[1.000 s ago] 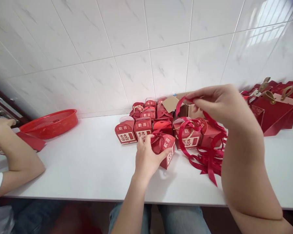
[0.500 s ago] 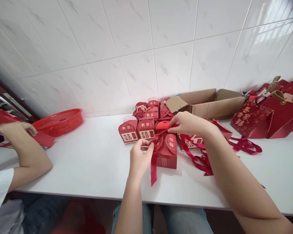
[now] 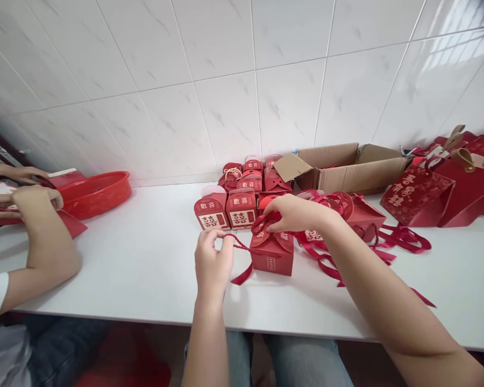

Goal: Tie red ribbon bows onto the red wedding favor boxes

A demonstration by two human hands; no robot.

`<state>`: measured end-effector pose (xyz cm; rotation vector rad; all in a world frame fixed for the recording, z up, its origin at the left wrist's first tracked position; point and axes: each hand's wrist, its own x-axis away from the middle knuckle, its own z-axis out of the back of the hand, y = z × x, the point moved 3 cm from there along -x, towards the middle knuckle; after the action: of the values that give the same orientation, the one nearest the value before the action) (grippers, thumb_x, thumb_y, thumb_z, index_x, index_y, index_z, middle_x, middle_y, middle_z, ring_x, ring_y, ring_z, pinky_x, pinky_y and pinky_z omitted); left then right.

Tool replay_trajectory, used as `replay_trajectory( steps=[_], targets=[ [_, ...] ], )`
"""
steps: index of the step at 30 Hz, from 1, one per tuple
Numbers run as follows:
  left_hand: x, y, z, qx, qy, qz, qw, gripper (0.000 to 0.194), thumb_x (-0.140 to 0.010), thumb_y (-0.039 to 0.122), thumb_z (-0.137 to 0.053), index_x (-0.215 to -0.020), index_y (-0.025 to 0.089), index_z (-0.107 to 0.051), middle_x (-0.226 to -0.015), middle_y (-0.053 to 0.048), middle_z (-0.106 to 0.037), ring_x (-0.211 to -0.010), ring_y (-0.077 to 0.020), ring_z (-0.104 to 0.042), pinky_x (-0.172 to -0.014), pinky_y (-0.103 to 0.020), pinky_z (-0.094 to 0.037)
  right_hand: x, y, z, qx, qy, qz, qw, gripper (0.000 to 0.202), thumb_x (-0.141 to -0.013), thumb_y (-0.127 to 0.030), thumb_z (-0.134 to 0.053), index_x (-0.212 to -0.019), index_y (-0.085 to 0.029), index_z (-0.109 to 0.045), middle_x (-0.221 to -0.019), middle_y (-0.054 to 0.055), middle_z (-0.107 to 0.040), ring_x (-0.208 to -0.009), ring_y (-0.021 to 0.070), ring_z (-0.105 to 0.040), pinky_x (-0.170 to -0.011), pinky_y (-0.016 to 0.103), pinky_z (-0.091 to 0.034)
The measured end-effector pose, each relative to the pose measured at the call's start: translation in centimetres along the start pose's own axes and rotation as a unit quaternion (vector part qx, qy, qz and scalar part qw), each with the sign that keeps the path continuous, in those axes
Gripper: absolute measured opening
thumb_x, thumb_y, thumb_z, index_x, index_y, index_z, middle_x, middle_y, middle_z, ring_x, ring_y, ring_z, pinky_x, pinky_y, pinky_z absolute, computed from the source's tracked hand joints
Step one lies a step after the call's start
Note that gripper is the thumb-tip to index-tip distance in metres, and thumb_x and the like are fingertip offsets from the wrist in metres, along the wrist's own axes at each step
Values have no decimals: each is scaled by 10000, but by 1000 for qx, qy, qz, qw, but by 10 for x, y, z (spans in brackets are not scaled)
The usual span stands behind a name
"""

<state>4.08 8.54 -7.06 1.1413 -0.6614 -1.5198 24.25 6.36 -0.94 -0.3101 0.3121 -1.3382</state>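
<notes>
Left hand (image 3: 213, 258): thumb and forefinger pinch a strand of red twisted cord (image 3: 241, 244) left of the box.
Right hand (image 3: 292, 213): fingertips grasp the cord's loops at the box's top.
Red gift box (image 3: 272, 263): upright on the white table (image 3: 145, 263), just before other lettered boxes (image 3: 242, 203).
Red ribbon (image 3: 242, 276): tail beside the box.

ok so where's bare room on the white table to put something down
Widest free patch: the white table between the other person's elbow, the red basket and the left grip. A narrower strip lies between the nearest box and the front edge. Crowded: behind and right of that box, with other boxes, loose ribbons, the carton and red bags.
</notes>
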Motion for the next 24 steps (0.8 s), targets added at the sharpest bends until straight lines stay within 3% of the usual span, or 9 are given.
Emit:
replay_trajectory(
  steps=[3, 5, 8, 12, 18, 22, 24],
  targets=[
    [1, 0, 3, -36, 3, -43, 998, 249, -641, 125, -568, -858, 239, -526, -1068, -59, -564, -1150, -320, -479, -988, -514, -362, -5, -2, -3, -1, 31, 9, 999, 117, -757, -282, -644, -808, -180, -670, -800, 46, -673, -720, 170, -587, -595, 248, -390],
    [5, 4, -5, -30, -30, -88, 995, 333, -658, 88, -553, -948, 247, -508, -1096, -43, -568, -1156, -272, -495, -1007, -453, -375, -9, -4, -6, -1, 51, 9, 999, 92, -744, -230, -652, -810, -174, -683, -819, 58, -684, -752, 176, -598, -633, 248, -406],
    [13, 11, -24, -10, -105, -145, 984, 202, -777, 177, -570, -963, 244, -525, -1085, -26, -602, -1087, -208, -561, -946, -348, -443, -13, -5, -6, -2, 84, -6, 996, 77, -732, -146, -632, -772, -167, -694, -795, 61, -694, -753, 170, -608, -675, 244, -420],
    [21, 17, -39, -14, -159, -185, 970, 107, -826, 289, -606, -906, 221, -586, -1041, -44, -600, -1058, -209, -571, -939, -337, -444, -9, 8, 7, 7, 177, -85, 980, 126, -742, -118, -596, -817, -141, -695, -811, 103, -692, -797, 203, -618, -693, 267, -425],
    [25, 22, -33, -55, -186, -181, 964, 174, -836, 311, -609, -993, 237, -602, -1056, -41, -585, -997, -208, -605, -865, -332, -477, 13, 29, 31, 10, 250, -167, 954, 108, -730, -127, -596, -779, -121, -692, -754, 124, -685, -744, 224, -628, -647, 295, -436],
    [28, 26, -21, -138, -172, -134, 966, 234, -820, 348, -621, -1028, 246, -586, -1104, -54, -586, -975, -241, -620, -785, -350, -496, 33, 26, 45, -123, 272, -117, 947, 205, -817, -259, -566, -919, -152, -707, -813, 85, -709, -668, 188, -638, -582, 286, -470],
    [29, 27, -12, -182, -142, -111, 967, 250, -785, 349, -654, -1000, 241, -588, -1080, -59, -605, -944, -264, -625, -747, -367, -492, 42, 21, 50, -229, 249, -65, 939, 246, -817, -306, -594, -999, -181, -703, -895, 70, -716, -678, 173, -652, -583, 279, -497]
  ],
)
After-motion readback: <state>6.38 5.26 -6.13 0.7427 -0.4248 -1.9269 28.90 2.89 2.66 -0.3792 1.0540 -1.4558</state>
